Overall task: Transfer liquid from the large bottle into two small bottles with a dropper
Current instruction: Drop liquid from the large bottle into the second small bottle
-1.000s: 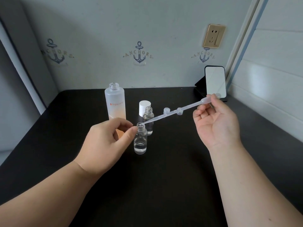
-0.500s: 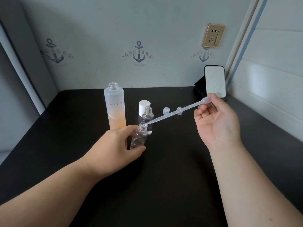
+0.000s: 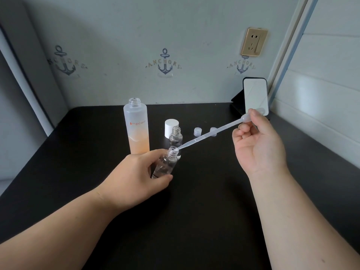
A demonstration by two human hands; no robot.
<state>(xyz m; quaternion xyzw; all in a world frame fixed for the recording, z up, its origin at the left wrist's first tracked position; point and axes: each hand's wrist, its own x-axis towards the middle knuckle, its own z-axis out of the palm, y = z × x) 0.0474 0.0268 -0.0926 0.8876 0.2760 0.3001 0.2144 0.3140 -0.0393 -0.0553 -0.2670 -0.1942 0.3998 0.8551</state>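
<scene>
Two hands work: the left hand [image 3: 134, 176] grips one small bottle [image 3: 165, 164], tilted, mouth up-right; the right hand [image 3: 257, 145] pinches the dropper [image 3: 210, 134] bulb, its long axis slanting down-left, tip at that mouth. Behind stand a second small bottle [image 3: 176, 137], one large bottle [image 3: 137, 126], one white cap [image 3: 171, 128], two clear caps [image 3: 197, 131].

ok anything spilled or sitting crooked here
No spill shows on the black table. The only thing askew is the small bottle in the left hand, tipped toward the dropper on purpose. The large bottle and second small bottle stand upright.
</scene>
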